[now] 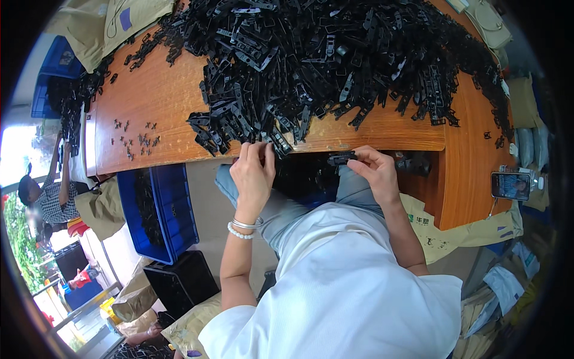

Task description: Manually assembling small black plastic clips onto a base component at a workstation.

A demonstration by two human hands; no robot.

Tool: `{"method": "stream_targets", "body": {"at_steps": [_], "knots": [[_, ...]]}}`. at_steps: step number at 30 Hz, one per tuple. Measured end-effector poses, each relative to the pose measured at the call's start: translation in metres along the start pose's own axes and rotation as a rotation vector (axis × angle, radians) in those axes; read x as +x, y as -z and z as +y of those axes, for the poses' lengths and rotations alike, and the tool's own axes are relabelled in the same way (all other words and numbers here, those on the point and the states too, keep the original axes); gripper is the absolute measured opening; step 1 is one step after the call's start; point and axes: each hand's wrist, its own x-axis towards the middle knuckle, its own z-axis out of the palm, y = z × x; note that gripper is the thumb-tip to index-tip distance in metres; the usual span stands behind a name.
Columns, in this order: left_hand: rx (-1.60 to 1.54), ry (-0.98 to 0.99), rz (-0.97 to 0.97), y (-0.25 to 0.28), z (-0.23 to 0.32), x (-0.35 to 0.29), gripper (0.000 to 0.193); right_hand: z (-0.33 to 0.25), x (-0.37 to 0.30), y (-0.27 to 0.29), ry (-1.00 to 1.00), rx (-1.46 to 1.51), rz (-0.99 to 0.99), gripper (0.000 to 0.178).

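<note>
Head view: heaped black parts (287,66) crowd the wooden table (164,90), the left hand (252,175) at their near edge, its grip unclear, the right hand (380,173) pinching a black piece (339,158) at its fingertips.

My T-shirt (341,293) is plain white, my jeans (276,218) pale blue. The heaped parts (287,66) at the top are black; the table (152,90) is orange-brown, wood-grained. At left, a bin (178,203) is blue, a person's shirt (54,206) checked dark and light.
</note>
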Motion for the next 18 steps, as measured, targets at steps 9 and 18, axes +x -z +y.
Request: {"method": "stream_targets", "body": {"at_steps": [9,18], "knots": [[-0.378,0.568,-0.08,-0.012,0.006,-0.002,0.019,0.003,0.004,-0.011,-0.001,0.003,-0.055,0.012],[-1.058,0.667,-0.023,0.001,0.018,-0.032,0.008,-0.003,0.009,-0.024,-0.052,0.121,-0.023,0.013]]}}
